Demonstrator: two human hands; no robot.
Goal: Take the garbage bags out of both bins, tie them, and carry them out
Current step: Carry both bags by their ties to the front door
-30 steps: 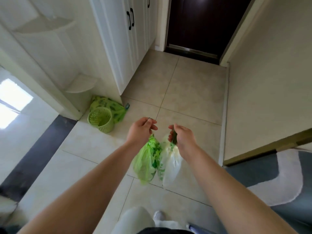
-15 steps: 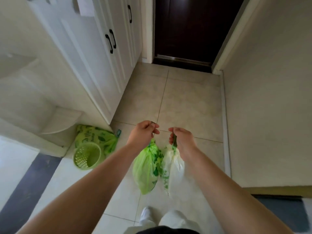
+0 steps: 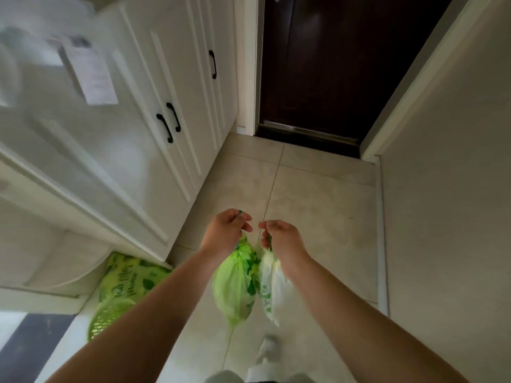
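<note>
In the lower middle of the frame, the left hand is gripping the gathered neck of a light green garbage bag, with its fingers curled round the plastic. The bag is hanging with its long axis vertical, neck up and rounded bottom pointing at the tiled floor. Just to the right, the right hand is pinching the twisted top of a white garbage bag. This bag is hanging the same way, its narrow end pointing down and its side touching the green one. Green print is showing on the white bag, too small to read. At the lower left, a green perforated bin is sitting on the floor, partly hidden behind the left forearm and touching a green printed sack whose pale lettering is not legible. At the upper left, a sheet of paper is hanging on the white cabinet, its text blurred. A dark door is filling the top centre.
</note>
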